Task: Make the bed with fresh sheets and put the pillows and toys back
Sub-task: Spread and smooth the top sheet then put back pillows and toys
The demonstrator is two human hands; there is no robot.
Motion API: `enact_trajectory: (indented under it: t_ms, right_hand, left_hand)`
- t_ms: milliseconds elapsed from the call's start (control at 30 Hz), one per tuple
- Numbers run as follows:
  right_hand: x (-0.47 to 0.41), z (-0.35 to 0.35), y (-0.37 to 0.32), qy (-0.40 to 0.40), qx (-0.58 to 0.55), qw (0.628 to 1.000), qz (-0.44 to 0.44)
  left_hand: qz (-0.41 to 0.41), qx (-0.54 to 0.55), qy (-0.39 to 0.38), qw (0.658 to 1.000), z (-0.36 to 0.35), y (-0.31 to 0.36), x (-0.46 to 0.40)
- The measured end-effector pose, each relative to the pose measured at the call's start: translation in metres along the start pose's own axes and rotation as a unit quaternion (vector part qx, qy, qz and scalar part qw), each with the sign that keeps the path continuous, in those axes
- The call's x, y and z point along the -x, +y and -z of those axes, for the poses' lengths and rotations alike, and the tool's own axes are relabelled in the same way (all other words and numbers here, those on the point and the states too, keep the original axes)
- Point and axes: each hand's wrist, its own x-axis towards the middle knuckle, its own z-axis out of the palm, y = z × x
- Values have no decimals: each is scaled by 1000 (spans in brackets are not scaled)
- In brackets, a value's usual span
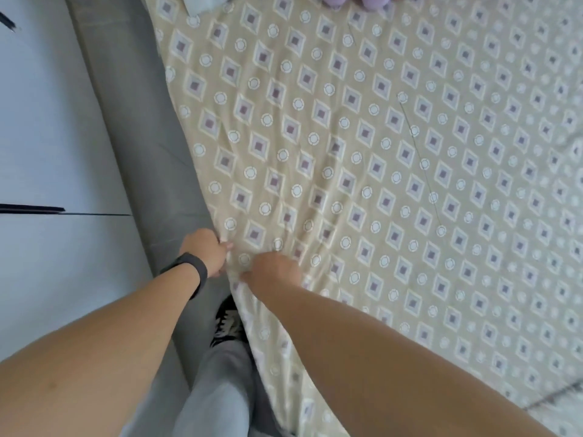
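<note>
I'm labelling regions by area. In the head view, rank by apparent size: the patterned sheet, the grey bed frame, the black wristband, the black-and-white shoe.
1. patterned sheet, fills most of the view
2. grey bed frame, a long strip
3. and 4. black wristband and black-and-white shoe: too alike to rank, and the shoe is partly hidden.

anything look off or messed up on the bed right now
Only the beige diamond-patterned sheet: it is bunched into wrinkles that fan out from the edge beside the grey bed frame, where the left hand and right hand grip it. No stain or tear shows.
</note>
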Motion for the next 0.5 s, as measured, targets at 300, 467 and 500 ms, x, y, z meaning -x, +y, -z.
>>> enact_trajectory:
  t_ms: [300,467,500]
  right_hand:
    - [25,-23,-10,65,-30,995,72]
    - [15,-27,-19,60,-66,993,72]
    - [16,-31,-16,57,-75,993,74]
  left_hand:
    - [-25,-157,9,987,26,-26,1]
    - [-44,-141,28,989,20,-35,-5]
    - [-40,-93,12,995,12,-35,-2]
